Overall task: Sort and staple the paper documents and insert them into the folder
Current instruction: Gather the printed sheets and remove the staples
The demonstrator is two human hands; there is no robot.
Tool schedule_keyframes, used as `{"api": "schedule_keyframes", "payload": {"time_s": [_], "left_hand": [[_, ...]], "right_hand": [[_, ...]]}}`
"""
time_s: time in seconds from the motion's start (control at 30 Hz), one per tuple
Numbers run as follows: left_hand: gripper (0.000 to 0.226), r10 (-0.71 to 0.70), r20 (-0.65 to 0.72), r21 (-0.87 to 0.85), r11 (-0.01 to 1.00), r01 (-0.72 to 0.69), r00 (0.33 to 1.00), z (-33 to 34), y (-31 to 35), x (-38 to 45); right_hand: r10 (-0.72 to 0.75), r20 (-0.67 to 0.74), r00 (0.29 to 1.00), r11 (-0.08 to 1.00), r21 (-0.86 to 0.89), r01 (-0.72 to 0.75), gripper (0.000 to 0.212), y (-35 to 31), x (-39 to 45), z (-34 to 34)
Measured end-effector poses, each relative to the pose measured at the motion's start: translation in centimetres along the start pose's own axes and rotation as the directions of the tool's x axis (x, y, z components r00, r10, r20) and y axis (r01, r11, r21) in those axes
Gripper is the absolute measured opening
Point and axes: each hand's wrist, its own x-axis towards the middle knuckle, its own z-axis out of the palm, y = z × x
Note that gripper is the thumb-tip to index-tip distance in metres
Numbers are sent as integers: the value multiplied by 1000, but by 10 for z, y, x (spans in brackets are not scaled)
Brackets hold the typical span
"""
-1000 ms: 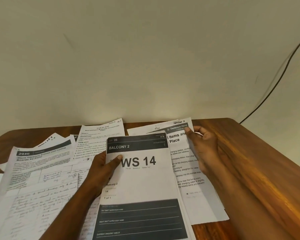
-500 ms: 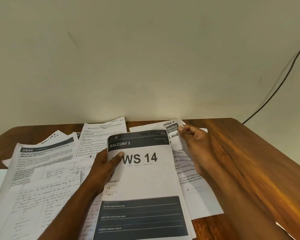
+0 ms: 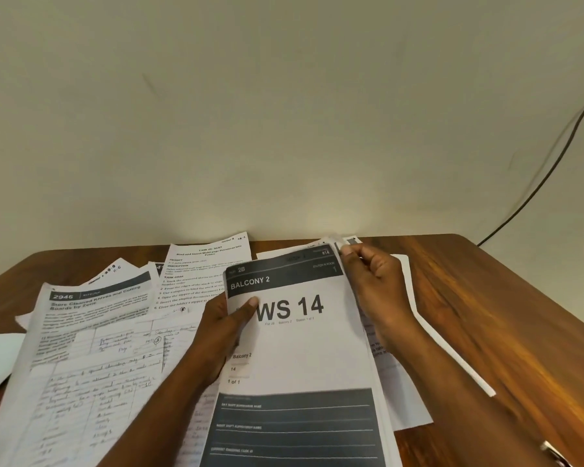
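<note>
Plain cream wall behind brown wooden counter (image 3: 469,315). We judge sorting under way: loose white printed and handwritten sheets (image 3: 91,348) spread at left, nothing visibly stapled, no stapler or folder identifiable. Our left hand (image 3: 226,335) grips white "WS 14" stack (image 3: 300,358), thumb on top. Our right hand (image 3: 375,291), fingers curled, pinches stack's top right corner, over white sheets beneath (image 3: 415,375).

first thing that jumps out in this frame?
The big "WS 14" sheet with dark header and footer bands, front and centre, gripped at its left edge by the left hand. The right hand pinches the top corner of the sheets behind it at its right edge. To the left, loose printed and handwritten papers sprawl over the wooden table.
</note>
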Motion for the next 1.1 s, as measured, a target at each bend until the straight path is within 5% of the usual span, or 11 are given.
{"api": "schedule_keyframes", "payload": {"time_s": [0.33, 0.63, 0.87, 0.97, 1.1], "left_hand": [[22, 14, -38, 35, 999, -12, 999, 11, -4, 0], [25, -25, 7, -22, 999, 25, 1000, 14, -3, -1], [48, -7, 94, -129, 991, 19, 996, 13, 1, -2], [75, -2, 80, -142, 990, 13, 997, 11, 3, -1], [55, 10, 141, -155, 988, 12, 990, 9, 4, -3]], "right_hand": [[-43, 41, 998, 979, -196, 51, 29, 6, 0, 0], [-20, -48, 999, 1000, 3, 20, 27, 0, 7, -9], [-17, -49, 999, 982, 186, 26, 28, -21, 8, -18], [-11, -24, 1000, 954, 300, 18, 32, -33, 7, -25], [6, -19, 1000, 912, 411, 3, 43, -43, 8, -29]]}}
